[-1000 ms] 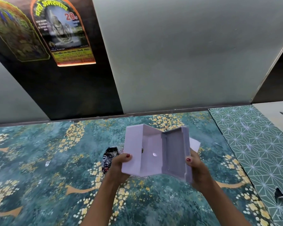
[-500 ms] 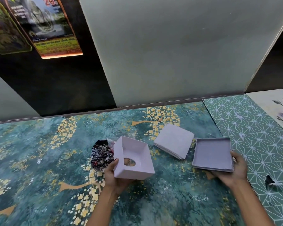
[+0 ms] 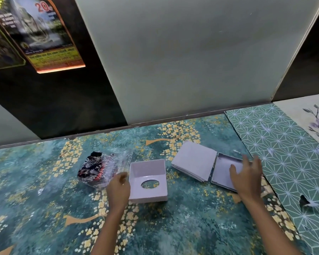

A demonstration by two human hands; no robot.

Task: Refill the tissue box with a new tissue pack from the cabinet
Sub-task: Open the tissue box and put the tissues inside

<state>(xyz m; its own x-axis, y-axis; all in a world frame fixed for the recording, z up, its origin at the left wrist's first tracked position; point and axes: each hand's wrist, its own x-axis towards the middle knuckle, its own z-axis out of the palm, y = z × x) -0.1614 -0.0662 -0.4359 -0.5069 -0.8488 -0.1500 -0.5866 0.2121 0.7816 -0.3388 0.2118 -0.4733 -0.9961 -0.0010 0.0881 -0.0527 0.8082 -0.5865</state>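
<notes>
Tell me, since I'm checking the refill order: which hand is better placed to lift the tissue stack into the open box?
Probably the right hand: it hovers over the lid beside the tissue stack; the left hand is at the box.

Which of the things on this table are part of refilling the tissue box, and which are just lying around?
Part of the job:
- box with the round hole, open side up, by the left hand
- flat lid, under the right hand
- stack of tissues, between them

Just lying about:
- crumpled plastic wrapper, possibly the tissues' packaging
- posters on the wall
- patterned mats
</notes>
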